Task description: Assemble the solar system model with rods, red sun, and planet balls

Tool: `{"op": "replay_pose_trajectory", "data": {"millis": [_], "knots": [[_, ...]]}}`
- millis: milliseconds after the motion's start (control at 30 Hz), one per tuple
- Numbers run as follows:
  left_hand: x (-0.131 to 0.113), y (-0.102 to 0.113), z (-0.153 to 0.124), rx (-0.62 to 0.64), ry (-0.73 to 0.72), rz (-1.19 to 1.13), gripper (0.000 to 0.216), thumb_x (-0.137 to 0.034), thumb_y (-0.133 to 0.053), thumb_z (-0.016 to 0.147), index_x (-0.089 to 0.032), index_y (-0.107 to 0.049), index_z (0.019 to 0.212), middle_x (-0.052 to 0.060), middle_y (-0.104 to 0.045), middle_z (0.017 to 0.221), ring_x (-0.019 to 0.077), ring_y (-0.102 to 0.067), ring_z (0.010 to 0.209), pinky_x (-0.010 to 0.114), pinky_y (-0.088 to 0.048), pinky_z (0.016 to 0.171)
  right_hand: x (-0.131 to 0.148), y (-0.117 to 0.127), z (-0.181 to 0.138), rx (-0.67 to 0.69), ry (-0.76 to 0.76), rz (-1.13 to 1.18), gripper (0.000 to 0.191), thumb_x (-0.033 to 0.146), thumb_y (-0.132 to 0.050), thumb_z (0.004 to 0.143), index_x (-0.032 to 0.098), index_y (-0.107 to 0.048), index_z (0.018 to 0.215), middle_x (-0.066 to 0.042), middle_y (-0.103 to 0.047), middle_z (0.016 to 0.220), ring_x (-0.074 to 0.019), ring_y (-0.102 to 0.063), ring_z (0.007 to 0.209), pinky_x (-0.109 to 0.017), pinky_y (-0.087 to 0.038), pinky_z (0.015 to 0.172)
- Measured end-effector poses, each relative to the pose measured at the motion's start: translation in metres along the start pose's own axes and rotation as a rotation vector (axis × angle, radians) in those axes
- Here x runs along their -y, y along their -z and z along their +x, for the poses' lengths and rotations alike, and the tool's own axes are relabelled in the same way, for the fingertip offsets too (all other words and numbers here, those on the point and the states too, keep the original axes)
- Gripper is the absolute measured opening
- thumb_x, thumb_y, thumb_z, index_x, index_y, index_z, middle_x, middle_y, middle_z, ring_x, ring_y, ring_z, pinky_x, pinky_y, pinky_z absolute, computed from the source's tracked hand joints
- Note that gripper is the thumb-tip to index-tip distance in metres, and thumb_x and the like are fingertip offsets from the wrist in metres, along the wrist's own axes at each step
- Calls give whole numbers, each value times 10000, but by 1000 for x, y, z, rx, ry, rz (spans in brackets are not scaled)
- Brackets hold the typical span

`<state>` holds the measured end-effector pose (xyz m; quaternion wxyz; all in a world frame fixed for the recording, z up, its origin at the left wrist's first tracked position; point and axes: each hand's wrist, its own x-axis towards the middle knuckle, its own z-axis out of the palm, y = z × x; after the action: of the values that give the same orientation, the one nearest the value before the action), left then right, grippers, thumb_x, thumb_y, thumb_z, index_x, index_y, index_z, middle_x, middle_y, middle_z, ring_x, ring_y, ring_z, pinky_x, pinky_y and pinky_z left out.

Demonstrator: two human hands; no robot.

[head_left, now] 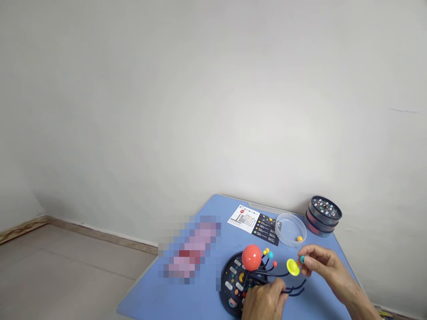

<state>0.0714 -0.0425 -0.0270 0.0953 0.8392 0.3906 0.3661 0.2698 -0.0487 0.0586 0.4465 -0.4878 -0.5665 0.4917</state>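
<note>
A solar system model with a round black base stands near the front of the table. It carries a large red ball, several small coloured balls and a yellow ringed planet on thin black curved rods. My left hand is closed around the rods beside the base, and its fingers partly hide them. Between the thumb and fingers of my right hand is a small teal ball, just right of the yellow planet. Some rod ends at the lower right bear no ball.
Behind the model lies a printed instruction sheet. A clear round tray overlaps its edge and holds an orange ball. Stacked round boxes stand at the back right, near the wall. A blurred pink patch covers the left part of the blue table.
</note>
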Motion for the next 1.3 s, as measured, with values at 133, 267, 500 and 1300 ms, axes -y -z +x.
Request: {"op": "replay_pose_trajectory", "data": {"millis": [133,267,500,1300], "knots": [[0,-1,-1,-59,-43,-2,151,-107,-583,754,-244,-635,790,-48,-743,609,162,-717,516,180,-492,489,1,-2,-1,3,12,-2,295,477,-728,773,198,-720,869,-24,-671,709,-172,-581,675,-308,-453,676],[0,-3,-2,-97,-100,91,104,-149,-594,789,-238,-630,750,-44,-721,580,153,-696,481,186,-471,454,1,-2,-1,-3,20,17,269,458,-728,781,203,-709,866,-22,-674,738,-165,-578,676,-301,-447,674],[0,-3,-2,-180,-195,154,130,-202,-577,841,-245,-641,737,-43,-684,534,125,-657,431,186,-422,403,-3,2,0,-83,16,20,320,469,-740,759,216,-712,953,-42,-682,818,-182,-581,698,-336,-469,714],[1,-4,5,-76,-217,189,79,-166,-660,775,-230,-651,729,-46,-718,569,156,-685,446,211,-426,388,-6,1,2,-132,-8,-51,284,490,-766,715,233,-741,834,-13,-619,753,-162,-509,691,-307,-453,704]]}}
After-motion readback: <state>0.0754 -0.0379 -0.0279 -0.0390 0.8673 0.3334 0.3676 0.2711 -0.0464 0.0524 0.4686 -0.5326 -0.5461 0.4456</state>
